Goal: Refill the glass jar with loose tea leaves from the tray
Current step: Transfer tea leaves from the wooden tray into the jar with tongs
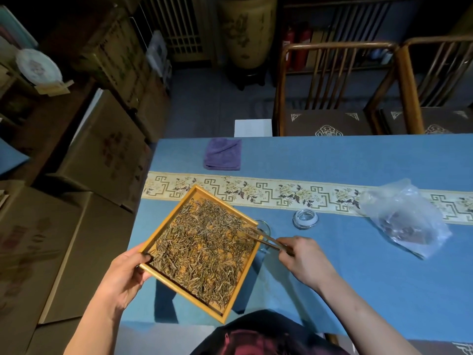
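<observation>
A square wooden tray point(231, 301) covered with loose tea leaves point(204, 249) is lifted above the table's near left corner. My left hand point(125, 275) grips its left corner, thumb over the rim. My right hand point(304, 257) holds thin wooden tongs point(266, 239) whose tips reach into the leaves at the tray's right corner. The glass jar point(265, 230) stands on the table just behind that corner, mostly hidden by the tray and tongs. Its glass lid point(305, 219) lies flat further right.
A blue cloth with a patterned runner point(281, 193) covers the table. A folded purple towel point(222, 154) lies at the far left, a crumpled clear plastic bag point(407, 216) at the right. Cardboard boxes point(102, 155) stand left of the table, wooden chairs point(332, 93) behind it.
</observation>
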